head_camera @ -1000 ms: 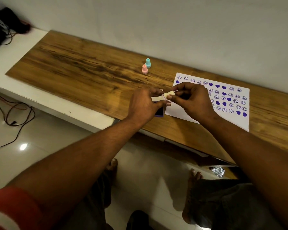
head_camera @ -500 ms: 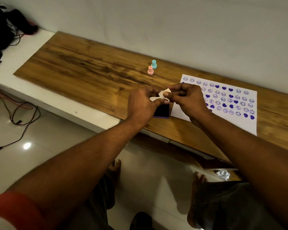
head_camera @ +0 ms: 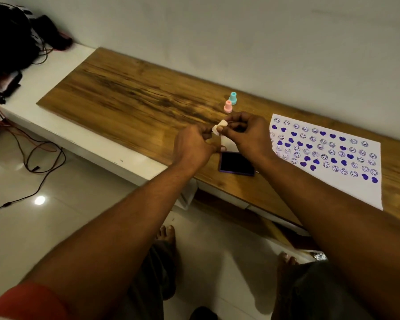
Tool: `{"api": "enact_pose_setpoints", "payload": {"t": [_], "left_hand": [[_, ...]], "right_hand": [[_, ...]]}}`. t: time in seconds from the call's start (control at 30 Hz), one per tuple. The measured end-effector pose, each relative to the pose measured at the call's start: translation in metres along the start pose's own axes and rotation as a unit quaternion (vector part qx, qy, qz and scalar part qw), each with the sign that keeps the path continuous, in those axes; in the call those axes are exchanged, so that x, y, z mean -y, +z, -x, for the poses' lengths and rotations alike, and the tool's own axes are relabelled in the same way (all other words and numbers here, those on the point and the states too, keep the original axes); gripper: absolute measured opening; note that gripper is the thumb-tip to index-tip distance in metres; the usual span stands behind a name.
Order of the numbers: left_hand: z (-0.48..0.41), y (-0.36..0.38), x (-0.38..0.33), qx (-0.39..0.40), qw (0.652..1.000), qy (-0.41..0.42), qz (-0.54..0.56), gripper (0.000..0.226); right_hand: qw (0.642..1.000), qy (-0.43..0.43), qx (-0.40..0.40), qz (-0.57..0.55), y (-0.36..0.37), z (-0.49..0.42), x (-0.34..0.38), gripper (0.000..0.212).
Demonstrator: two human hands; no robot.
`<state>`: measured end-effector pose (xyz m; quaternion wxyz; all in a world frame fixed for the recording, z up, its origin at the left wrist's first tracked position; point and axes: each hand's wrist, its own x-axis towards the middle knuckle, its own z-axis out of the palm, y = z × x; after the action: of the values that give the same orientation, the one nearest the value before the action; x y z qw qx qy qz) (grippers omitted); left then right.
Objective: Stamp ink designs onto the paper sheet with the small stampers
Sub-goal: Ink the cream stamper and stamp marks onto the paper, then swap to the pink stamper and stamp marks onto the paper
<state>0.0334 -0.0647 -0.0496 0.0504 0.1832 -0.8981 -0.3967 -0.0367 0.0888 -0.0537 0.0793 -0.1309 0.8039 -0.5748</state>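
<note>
Stamper work sits at mid-bench: your left hand (head_camera: 193,146) and right hand (head_camera: 247,135) meet above the wooden bench (head_camera: 136,100), both pinching a small white stamper (head_camera: 219,127) between fingertips. Just under them lies the open ink pad (head_camera: 237,163), dark with a purple rim. To your right the paper sheet (head_camera: 328,155) lies flat, covered in rows of purple hearts and smiley faces. Farther back, a pink stamper (head_camera: 228,106) and a blue stamper (head_camera: 233,98) stand upright, near each other.
</note>
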Motion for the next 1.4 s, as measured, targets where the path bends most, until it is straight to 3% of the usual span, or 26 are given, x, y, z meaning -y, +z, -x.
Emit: {"api": "enact_pose_setpoints", "payload": {"t": [0.13, 0.23, 0.47, 0.6, 0.73, 0.83, 1.0, 1.2, 1.4], "left_hand": [[-0.017, -0.033, 0.022, -0.021, 0.996, -0.049, -0.065, 0.055], [-0.020, -0.049, 0.041, -0.054, 0.993, -0.079, -0.074, 0.054], [-0.018, -0.049, 0.043, -0.071, 0.992, -0.069, -0.074, 0.056], [-0.015, -0.047, 0.042, -0.078, 0.993, -0.052, -0.077, 0.053], [-0.017, -0.050, 0.038, -0.101, 0.993, -0.044, -0.046, 0.047], [-0.017, -0.050, 0.030, -0.131, 0.990, -0.033, -0.027, 0.040], [-0.017, -0.046, 0.027, -0.127, 0.991, -0.021, -0.040, 0.044], [-0.018, -0.045, 0.027, -0.132, 0.990, -0.018, -0.040, 0.049], [-0.017, -0.041, 0.020, -0.127, 0.992, 0.010, -0.002, 0.051]], "right_hand": [[0.986, -0.086, 0.040, 0.136, 0.022, -0.005, -0.004, 0.025], [0.966, -0.104, 0.092, 0.219, 0.034, 0.000, -0.012, 0.025], [0.948, -0.143, 0.111, 0.260, 0.044, 0.002, -0.011, 0.025], [0.945, -0.145, 0.128, 0.264, 0.041, 0.003, -0.010, 0.036], [0.960, -0.124, 0.028, 0.251, 0.023, -0.014, -0.004, 0.043], [0.944, -0.112, -0.053, 0.304, 0.008, -0.046, 0.001, 0.035], [0.898, -0.102, -0.020, 0.428, 0.012, -0.084, -0.002, 0.037], [0.904, -0.105, -0.022, 0.413, 0.021, -0.090, -0.009, 0.031], [0.935, -0.078, 0.023, 0.344, 0.021, -0.079, -0.006, 0.030]]}}
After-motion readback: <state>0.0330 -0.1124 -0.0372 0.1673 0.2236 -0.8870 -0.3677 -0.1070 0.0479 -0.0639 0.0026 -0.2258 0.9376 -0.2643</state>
